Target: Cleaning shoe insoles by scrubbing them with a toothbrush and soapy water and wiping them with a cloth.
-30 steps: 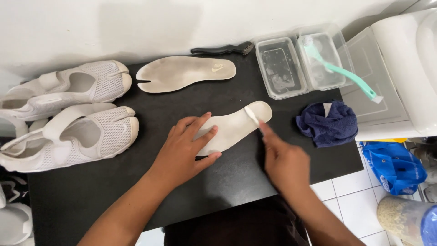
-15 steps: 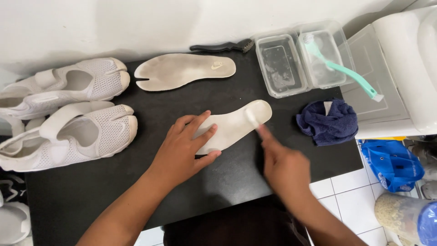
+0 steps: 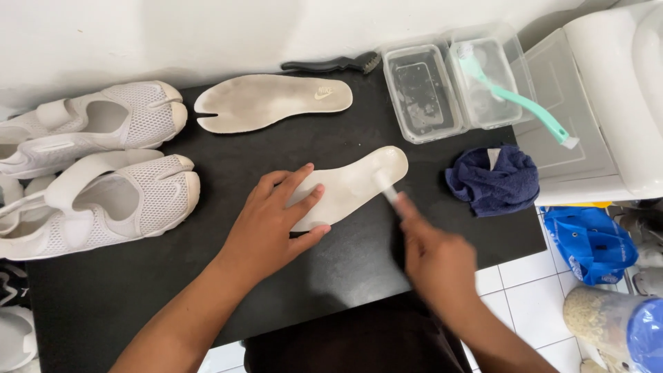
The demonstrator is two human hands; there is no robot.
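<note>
While the left hand (image 3: pixel 266 228) lies flat and spread on the heel half of the white insole (image 3: pixel 349 186), the fingers (image 3: pixel 293 183) are open, pressing down rather than wrapped around anything. Insole sits near the middle of the black counter (image 3: pixel 331 269), toe end angled toward the far right corner. Judged thin, light, flexible foam; it would bend if lifted by one end, and looks possibly damp, so likely to skid on the mat unless pinned. Best hold: palm flat over the broad middle, or pinch along the long edges.

Right hand (image 3: pixel 435 259) is blurred (moving); its fingers are closed around a slim white-tipped tool, seemingly a small brush (image 3: pixel 385 185), whose tip touches the insole's toe half, clear of the left fingertips.

Second insole (image 3: pixel 273 102) lies by the far edge; two white mesh shoes (image 3: pixel 97 159) at the left edge. Clear plastic tubs (image 3: pixel 456 86) with a green brush (image 3: pixel 514 100) sit at the far right corner, a dark blue cloth (image 3: pixel 494 179) at the right edge.
</note>
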